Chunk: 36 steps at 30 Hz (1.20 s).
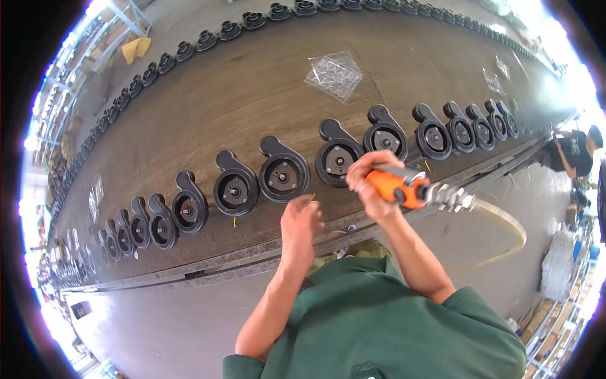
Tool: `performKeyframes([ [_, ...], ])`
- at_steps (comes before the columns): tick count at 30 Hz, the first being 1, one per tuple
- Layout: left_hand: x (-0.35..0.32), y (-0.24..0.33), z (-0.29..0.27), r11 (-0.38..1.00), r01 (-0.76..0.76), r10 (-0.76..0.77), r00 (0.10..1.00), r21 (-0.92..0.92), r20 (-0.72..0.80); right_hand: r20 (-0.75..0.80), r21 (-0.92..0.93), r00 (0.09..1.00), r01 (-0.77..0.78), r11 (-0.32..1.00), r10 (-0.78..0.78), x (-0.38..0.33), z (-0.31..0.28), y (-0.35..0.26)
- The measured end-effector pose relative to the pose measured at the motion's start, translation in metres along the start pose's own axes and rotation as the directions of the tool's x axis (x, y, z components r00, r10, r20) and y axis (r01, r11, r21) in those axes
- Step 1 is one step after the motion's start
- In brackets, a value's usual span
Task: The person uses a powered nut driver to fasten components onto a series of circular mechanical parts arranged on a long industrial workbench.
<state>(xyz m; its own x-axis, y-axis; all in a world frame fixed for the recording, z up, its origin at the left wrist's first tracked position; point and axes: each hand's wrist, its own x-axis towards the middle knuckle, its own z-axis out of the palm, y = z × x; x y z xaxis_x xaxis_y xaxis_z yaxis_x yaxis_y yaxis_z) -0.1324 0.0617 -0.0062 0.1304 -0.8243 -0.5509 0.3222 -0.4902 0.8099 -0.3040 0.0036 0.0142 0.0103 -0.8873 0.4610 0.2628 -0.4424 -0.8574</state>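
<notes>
My right hand (372, 186) is closed round an orange air-powered driver (396, 188). Metal fittings at its rear end join a pale hose (514, 221), which loops down to the right. The tool's front end is hidden by my hand, close to a black blower-like housing (338, 162) on the bench. My left hand (302, 220) hovers at the bench's near side, just below another black housing (284, 177); its fingers are smeared by motion, and whether they hold anything does not show. Each housing is round, with a narrower arm ending in a knob and a metal plate inside.
Similar housings line the near side of the long brown bench (252, 82), and another row of black parts (254, 20) follows its far side. Clear plastic bags (334, 74) lie mid-bench. At the far right another person (573, 151) stands by the bench. Racks (562, 335) stand behind.
</notes>
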Motion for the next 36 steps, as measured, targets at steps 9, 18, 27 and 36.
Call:
performKeyframes([
  [9, 0.080, 0.023, 0.043, -0.198, -0.562, 0.440, 0.681, 0.803, 0.585, -0.245, 0.274, 0.968, 0.014, 0.962, 0.056, 0.002, -0.065, -0.016],
  [18, 0.075, 0.028, 0.045, -0.173, -0.599, 0.446, 0.660, 0.782, 0.604, -0.290, 0.287, 0.950, -0.032, 0.957, 0.118, -0.008, -0.077, -0.011],
  [27, 0.081, 0.043, 0.052, -0.269, -0.585, 0.367, 0.672, 0.765, 0.643, -0.232, 0.337, 0.964, -0.046, 0.941, 0.130, 0.005, -0.065, -0.001],
  [36, 0.086, 0.041, 0.057, -0.295, -0.528, 0.347, 0.717, 0.796, 0.604, -0.189, 0.279, 0.969, -0.101, 0.955, 0.158, 0.031, -0.043, 0.038],
])
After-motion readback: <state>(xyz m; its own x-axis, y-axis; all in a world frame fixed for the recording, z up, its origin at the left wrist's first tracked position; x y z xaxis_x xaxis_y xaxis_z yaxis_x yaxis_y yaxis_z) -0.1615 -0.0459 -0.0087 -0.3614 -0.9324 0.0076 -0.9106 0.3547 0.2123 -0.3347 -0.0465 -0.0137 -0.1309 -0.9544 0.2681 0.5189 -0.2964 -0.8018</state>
